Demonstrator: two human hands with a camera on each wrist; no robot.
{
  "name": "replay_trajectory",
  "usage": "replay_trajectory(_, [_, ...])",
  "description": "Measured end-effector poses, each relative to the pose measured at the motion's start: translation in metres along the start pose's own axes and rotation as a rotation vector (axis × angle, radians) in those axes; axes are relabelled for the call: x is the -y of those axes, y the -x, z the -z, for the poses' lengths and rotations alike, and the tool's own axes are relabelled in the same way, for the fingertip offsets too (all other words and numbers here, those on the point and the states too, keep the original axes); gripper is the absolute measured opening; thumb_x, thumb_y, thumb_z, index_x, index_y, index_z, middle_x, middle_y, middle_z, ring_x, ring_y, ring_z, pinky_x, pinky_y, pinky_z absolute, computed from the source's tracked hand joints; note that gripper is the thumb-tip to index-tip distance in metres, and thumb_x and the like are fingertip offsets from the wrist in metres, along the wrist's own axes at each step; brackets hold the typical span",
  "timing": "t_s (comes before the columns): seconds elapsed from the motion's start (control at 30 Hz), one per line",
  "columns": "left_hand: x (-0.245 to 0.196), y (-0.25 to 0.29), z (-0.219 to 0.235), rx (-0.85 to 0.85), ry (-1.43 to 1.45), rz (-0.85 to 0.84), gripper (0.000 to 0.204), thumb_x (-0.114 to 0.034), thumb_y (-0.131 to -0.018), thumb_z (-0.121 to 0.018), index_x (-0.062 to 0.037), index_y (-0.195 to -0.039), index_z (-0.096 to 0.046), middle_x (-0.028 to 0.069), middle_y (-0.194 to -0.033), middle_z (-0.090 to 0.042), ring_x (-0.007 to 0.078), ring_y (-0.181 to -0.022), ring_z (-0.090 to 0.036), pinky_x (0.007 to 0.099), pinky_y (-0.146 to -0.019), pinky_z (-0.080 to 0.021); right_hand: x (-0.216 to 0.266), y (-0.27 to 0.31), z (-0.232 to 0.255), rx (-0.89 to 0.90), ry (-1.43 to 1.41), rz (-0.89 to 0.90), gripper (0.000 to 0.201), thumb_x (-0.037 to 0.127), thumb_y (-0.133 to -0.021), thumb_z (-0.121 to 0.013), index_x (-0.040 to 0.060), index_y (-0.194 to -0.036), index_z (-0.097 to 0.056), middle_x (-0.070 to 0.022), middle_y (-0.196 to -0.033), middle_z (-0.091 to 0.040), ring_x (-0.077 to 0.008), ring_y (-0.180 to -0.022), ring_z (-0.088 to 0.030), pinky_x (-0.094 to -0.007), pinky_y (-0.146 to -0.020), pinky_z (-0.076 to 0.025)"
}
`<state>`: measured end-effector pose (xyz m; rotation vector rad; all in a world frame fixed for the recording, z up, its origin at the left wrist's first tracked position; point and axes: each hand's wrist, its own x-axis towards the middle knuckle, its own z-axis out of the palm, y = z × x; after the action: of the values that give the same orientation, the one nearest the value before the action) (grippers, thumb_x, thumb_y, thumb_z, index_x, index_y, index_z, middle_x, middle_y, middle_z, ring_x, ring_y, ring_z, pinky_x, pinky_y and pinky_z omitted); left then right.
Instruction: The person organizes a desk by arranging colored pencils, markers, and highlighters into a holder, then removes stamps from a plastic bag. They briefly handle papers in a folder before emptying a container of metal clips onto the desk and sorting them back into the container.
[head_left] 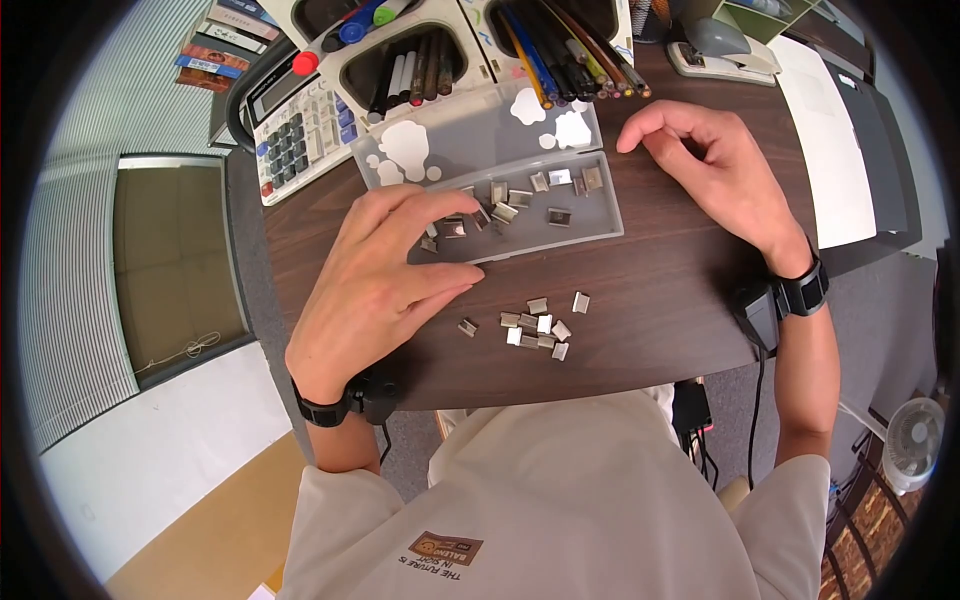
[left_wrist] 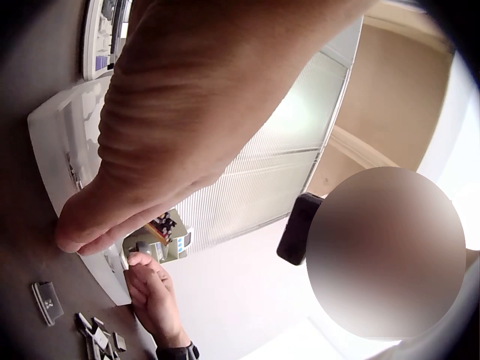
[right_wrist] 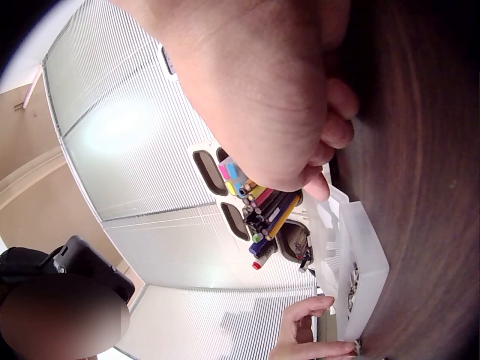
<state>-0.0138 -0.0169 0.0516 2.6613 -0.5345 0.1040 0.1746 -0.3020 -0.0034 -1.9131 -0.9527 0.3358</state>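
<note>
My left hand [head_left: 375, 275] is over the left end of a translucent grey plastic case [head_left: 560, 238]. Its index fingertip reaches over the small metal clips [head_left: 505, 212] inside, while the thumb stays outside the front wall, well apart from it. Between thumb and index finger nothing is held. More bent metal clips [head_left: 529, 321] lie in a loose group on the dark table in front of the case, with a single clip [head_left: 468, 327] off to their left. Beside the case's right end, my right hand [head_left: 715, 170] rests with loosely curled fingers and holds nothing.
The case's lid [head_left: 470, 135] lies open behind it. Farther back stand an organizer [head_left: 480, 50] full of pens and pencils, a calculator [head_left: 300, 140] at left and a stapler [head_left: 715, 60] at right. White paper [head_left: 820, 150] lies along the right side.
</note>
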Motion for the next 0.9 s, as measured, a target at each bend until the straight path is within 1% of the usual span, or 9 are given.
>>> replay_trajectory(0.23, [-0.002, -0.001, -0.001, 0.004, -0.010, 0.005, 0.024, -0.007, -0.073, -0.086, -0.0145, -0.095, -0.082, 0.0073, -0.134, -0.066, 0.0352, -0.118, -0.057, 0.0438, -0.099, -0.050, -0.001, 0.000, 0.000, 0.007, 0.005, 0.000, 0.019, 0.011, -0.102, -0.058, 0.0075, -0.107, -0.075, 0.0041, -0.077, -0.060, -0.0046, -0.069, -0.047, -0.0250, -0.063, -0.041])
replay_trajectory(0.43, [-0.002, -0.001, 0.000, 0.010, -0.001, 0.006, 0.019, -0.008, -0.072, -0.086, -0.0121, -0.090, -0.080, 0.0070, -0.134, -0.066, 0.0359, -0.119, -0.057, 0.0447, -0.099, -0.050, -0.001, -0.001, 0.000, -0.001, 0.002, 0.018, 0.019, 0.011, -0.102, -0.058, 0.0074, -0.107, -0.075, 0.0039, -0.078, -0.061, -0.0047, -0.070, -0.048, -0.0248, -0.064, -0.041])
replay_trajectory(0.53, [-0.002, -0.001, 0.000, 0.052, 0.033, 0.004, 0.020, -0.009, -0.072, -0.087, -0.0118, -0.090, -0.080, 0.0068, -0.135, -0.066, 0.0362, -0.119, -0.057, 0.0453, -0.100, -0.050, -0.001, 0.000, 0.000, 0.001, -0.002, 0.008, 0.019, 0.011, -0.102, -0.058, 0.0075, -0.107, -0.075, 0.0037, -0.078, -0.061, -0.0047, -0.070, -0.048, -0.0248, -0.064, -0.041])
replay_trajectory(0.73, [-0.006, -0.003, -0.005, 0.012, 0.045, -0.008, 0.024, -0.010, -0.071, -0.088, -0.0126, -0.094, -0.080, 0.0065, -0.135, -0.065, 0.0352, -0.120, -0.057, 0.0455, -0.102, -0.049, -0.001, -0.001, -0.001, 0.000, -0.006, 0.013, 0.018, 0.011, -0.102, -0.058, 0.0068, -0.106, -0.075, 0.0035, -0.079, -0.061, -0.0047, -0.070, -0.048, -0.0248, -0.064, -0.041])
replay_trajectory(0.8, [-0.010, -0.005, -0.007, -0.006, 0.037, -0.055, 0.029, -0.012, -0.071, -0.088, -0.0138, -0.099, -0.080, 0.0068, -0.135, -0.065, 0.0341, -0.119, -0.057, 0.0458, -0.102, -0.049, -0.001, -0.001, -0.001, -0.002, -0.005, 0.011, 0.018, 0.011, -0.102, -0.058, 0.0066, -0.106, -0.075, 0.0036, -0.079, -0.062, -0.0047, -0.070, -0.048, -0.0249, -0.064, -0.041])
replay_trajectory(0.83, [-0.013, -0.006, -0.009, -0.007, 0.036, -0.055, 0.029, -0.012, -0.071, -0.088, -0.0138, -0.099, -0.080, 0.0068, -0.135, -0.065, 0.0341, -0.119, -0.057, 0.0458, -0.102, -0.049, -0.001, -0.001, -0.001, -0.003, -0.005, 0.009, 0.018, 0.011, -0.102, -0.058, 0.0064, -0.106, -0.075, 0.0036, -0.079, -0.062, -0.0046, -0.070, -0.048, -0.0249, -0.064, -0.041])
replay_trajectory(0.9, [-0.020, -0.009, -0.015, -0.012, 0.027, -0.142, 0.038, -0.014, -0.070, -0.089, -0.0136, -0.106, -0.079, 0.0071, -0.136, -0.064, 0.0328, -0.117, -0.056, 0.0463, -0.102, -0.049, 0.000, -0.001, -0.001, -0.001, -0.005, 0.010, 0.018, 0.011, -0.102, -0.058, 0.0062, -0.106, -0.075, 0.0036, -0.079, -0.062, -0.0046, -0.070, -0.048, -0.0250, -0.064, -0.041])
